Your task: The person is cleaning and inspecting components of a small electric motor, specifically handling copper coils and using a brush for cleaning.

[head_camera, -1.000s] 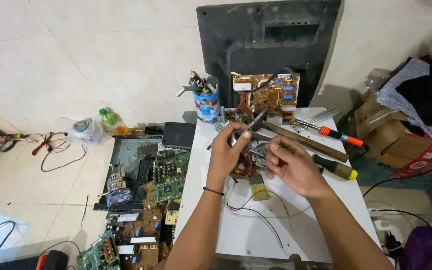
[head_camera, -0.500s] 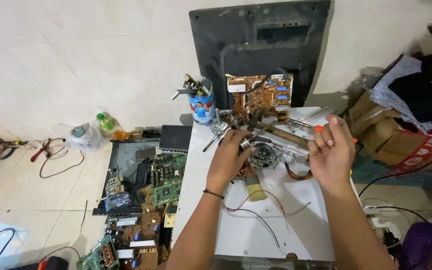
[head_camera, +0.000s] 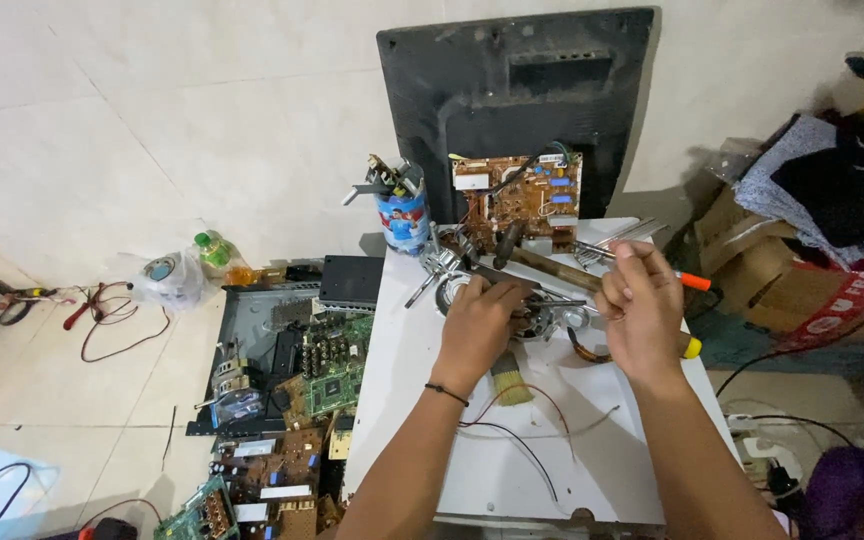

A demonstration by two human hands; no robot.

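While both hands work near the far edge of the white rectangular tabletop [head_camera: 552, 470], the left hand [head_camera: 479, 325] presses on a round metal coil assembly [head_camera: 537, 310]; the right hand [head_camera: 640, 305] is clenched, its contents hidden. One brown circuit board [head_camera: 517, 195] leans against one black television back shell [head_camera: 522, 100]. One tool-filled blue can [head_camera: 402, 215] stands at the far-left corner. Several green boards [head_camera: 327, 370] litter the pale tiled floor [head_camera: 32, 400].
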